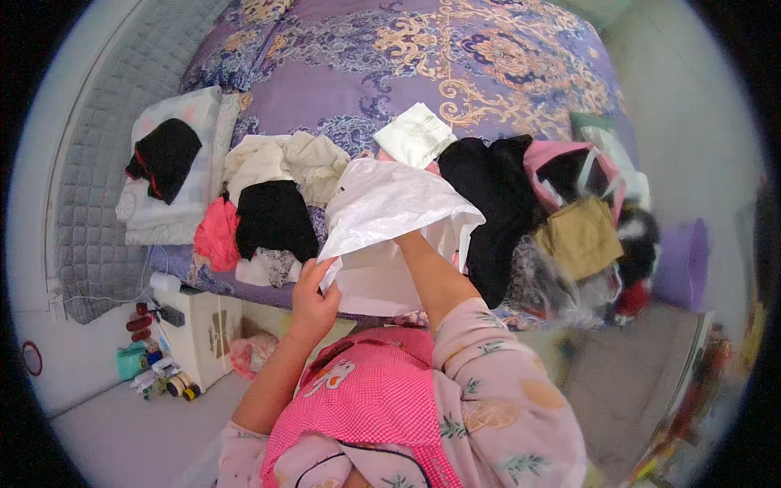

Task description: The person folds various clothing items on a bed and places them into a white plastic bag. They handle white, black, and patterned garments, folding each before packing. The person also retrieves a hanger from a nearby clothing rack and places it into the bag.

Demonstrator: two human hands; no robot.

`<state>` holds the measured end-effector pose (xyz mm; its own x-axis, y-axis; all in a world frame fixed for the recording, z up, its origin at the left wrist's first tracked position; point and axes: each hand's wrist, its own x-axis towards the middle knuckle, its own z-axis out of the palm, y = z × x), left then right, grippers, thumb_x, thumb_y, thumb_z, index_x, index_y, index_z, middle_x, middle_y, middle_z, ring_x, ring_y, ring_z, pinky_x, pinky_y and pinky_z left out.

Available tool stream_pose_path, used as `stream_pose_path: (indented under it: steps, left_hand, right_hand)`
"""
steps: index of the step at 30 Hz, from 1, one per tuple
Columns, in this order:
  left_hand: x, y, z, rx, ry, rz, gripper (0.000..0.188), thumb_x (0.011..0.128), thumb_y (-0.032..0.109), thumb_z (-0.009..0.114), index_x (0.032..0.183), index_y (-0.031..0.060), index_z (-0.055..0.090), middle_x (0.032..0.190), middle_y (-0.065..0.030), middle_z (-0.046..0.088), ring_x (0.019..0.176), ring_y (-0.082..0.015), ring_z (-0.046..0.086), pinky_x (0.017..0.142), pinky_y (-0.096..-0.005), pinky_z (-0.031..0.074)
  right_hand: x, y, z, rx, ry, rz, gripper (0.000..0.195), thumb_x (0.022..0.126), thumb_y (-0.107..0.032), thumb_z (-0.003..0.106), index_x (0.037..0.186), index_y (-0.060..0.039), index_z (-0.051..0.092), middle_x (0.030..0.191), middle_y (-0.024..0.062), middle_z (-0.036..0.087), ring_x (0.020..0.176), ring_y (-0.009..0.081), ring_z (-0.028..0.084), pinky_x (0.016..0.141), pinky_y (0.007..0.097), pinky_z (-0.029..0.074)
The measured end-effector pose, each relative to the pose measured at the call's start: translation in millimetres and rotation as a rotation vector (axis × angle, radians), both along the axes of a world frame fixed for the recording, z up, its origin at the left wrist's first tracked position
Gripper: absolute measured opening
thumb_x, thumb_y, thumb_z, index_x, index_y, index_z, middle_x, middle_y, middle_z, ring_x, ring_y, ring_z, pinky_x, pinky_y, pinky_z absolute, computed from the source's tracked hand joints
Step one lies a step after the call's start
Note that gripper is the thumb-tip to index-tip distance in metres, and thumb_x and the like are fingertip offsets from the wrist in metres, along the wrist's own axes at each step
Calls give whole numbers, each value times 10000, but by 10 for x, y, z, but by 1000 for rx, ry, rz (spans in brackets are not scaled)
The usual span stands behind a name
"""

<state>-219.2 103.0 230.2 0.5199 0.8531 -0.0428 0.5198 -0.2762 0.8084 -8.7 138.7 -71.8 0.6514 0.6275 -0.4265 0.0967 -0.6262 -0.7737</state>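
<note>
A large white bag [390,198] of thin, crinkled material lies at the bed's near edge with its mouth towards me. My left hand [315,299] grips the left corner of its mouth between thumb and fingers. Into the opening reaches my right forearm [436,274]; the hand itself is hidden inside, so what it holds does not show. Behind the bag lies a folded white cloth [415,134]. Black clothing [488,207] is heaped to the bag's right. On its left are a folded black garment [274,216], cream cloth [259,158] and a coral-pink cloth [216,235].
A patterned purple bedspread [341,73] covers the bed. At right are a pink bag [558,155], a folded tan cloth [583,238], clear plastic [543,287] and a purple bin [680,262]. A white cabinet [201,341] stands below left. Folded bedding [177,226] carries a black garment [165,158].
</note>
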Motion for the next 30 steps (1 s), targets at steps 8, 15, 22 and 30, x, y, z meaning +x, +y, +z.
stream_pose_path:
  steps: [8,15,22,30]
  left_hand:
    - [-16,-30,-144,95,-2,-99,419,706,-38,519,1123,-4,537,1038,-156,517,951,-265,531,821,-288,420]
    - [-19,-160,-204,61,-102,95,432,727,-77,541,1152,-1,519,1190,-151,451,1111,-250,466,938,-308,371]
    - [104,-231,-246,123,12,45,561,726,0,602,1255,-4,415,1265,-203,394,1194,-320,390,1005,-363,310]
    - [402,-645,44,155,436,-10,717,782,187,642,1396,134,276,1373,-317,216,1280,-452,246,1030,-452,281]
  right_hand:
    - [82,-583,124,397,-718,460,567,797,-190,631,1301,-49,414,1228,141,503,1134,249,471,956,349,376]
    - [893,-2033,2190,382,564,439,338,861,-100,592,1178,2,534,1060,89,616,994,136,564,847,272,448]
    - [2931,-3647,1463,719,-106,-1012,220,828,-65,595,1038,-35,535,976,31,562,826,149,551,703,278,446]
    - [3568,-4293,783,462,324,-1076,533,824,-163,653,1285,-54,409,1183,117,529,1062,287,517,876,422,410]
